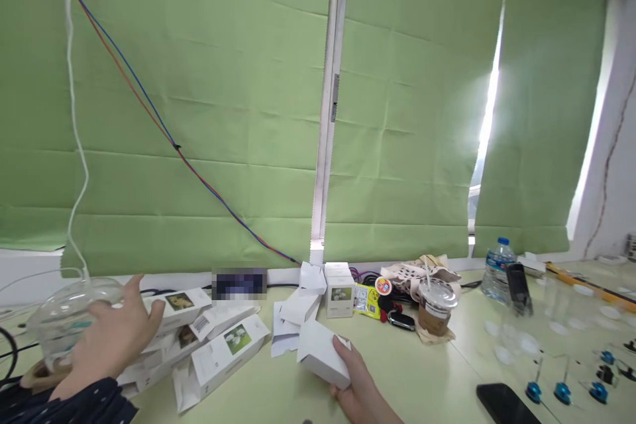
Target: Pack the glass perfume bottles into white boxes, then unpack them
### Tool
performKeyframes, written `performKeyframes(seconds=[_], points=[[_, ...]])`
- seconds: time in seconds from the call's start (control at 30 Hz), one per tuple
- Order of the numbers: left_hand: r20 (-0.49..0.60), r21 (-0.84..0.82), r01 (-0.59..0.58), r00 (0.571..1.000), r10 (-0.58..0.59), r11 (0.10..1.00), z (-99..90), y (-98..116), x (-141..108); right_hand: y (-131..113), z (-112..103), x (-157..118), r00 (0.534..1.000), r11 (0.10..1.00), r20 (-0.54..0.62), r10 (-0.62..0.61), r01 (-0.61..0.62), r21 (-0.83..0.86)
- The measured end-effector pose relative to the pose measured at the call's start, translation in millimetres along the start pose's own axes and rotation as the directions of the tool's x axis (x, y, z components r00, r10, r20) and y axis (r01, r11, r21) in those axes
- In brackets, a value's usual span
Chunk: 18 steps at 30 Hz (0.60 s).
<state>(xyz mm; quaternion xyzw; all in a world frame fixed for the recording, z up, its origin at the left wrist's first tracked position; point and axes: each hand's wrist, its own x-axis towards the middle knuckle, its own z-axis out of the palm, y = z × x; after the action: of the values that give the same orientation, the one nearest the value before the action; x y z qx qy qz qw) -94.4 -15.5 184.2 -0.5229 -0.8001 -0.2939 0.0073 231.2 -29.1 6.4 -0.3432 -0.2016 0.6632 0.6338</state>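
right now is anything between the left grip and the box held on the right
Yes: several white boxes lie on the table between the left grip and the held box in the right grip.

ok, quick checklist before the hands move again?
1. Right hand has the white box: ok, fingers wrapped around its near end.
2. Left hand open: ok, fingers spread.
3. Left hand clear of the transparent container: cannot tell, they overlap in view.
4. Cartons at left neatly stacked: not ok, loose overlapping heap.
5. Drink cup upright, lid on: ok.
6. White box's far end closed: cannot tell.
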Motion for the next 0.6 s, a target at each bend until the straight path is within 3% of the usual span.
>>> performKeyframes(seconds=[0.1,0.17,0.2,0.23,0.3,0.33,0.37,0.43,0.47,0.6], points=[[-0.107,0.051,-0.08,0.991,0.085,0.995,5.4,23.5,-15.9,-1.7,0.9,-0.5,1.0,1.0,0.001,0.02,-0.02,0.003],[-0.109,-0.038,-0.225,0.969,0.22,0.974,20.4,41.8,-31.3,-2.6,1.6,-0.8,0.999,0.999,0.006,0.047,-0.047,0.009],[-0.053,-0.141,-0.314,0.95,0.309,0.939,31.9,49.8,-40.8,-2.8,2.0,-0.7,0.998,0.998,0.015,0.058,-0.059,0.014],[0.041,-0.303,-0.424,0.889,0.456,0.854,45.6,56.3,-51.3,-2.7,2.4,-0.7,0.998,0.998,0.025,0.063,-0.064,0.019],[0.253,-0.595,-0.435,0.696,0.672,0.676,76.8,64.4,-73.5,-1.6,3.4,-0.5,0.997,0.997,0.047,0.062,-0.064,0.033],[0.297,-0.679,-0.42,0.593,0.749,0.602,92.4,66.2,-83.9,-0.6,4.0,-0.6,0.997,0.997,0.059,0.057,-0.059,0.041],[0.281,-0.723,-0.427,0.538,0.795,0.544,106.7,66.9,-93.1,0.5,4.7,-0.8,0.996,0.997,0.07,0.051,-0.055,0.054],[0.229,-0.76,-0.434,0.52,0.823,0.485,128.9,67.0,-106.1,2.5,6.4,-1.7,0.995,0.995,0.085,0.049,-0.055,0.078],[0.209,-0.772,-0.426,0.53,0.822,0.472,136.1,67.0,-109.8,3.2,7.5,-2.4,0.994,0.995,0.09,0.055,-0.063,0.084],[0.179,-0.821,-0.364,0.568,0.803,0.441,143.9,69.2,-111.7,1.5,12.8,-6.1,0.985,0.987,0.117,0.127,-0.136,0.079]])
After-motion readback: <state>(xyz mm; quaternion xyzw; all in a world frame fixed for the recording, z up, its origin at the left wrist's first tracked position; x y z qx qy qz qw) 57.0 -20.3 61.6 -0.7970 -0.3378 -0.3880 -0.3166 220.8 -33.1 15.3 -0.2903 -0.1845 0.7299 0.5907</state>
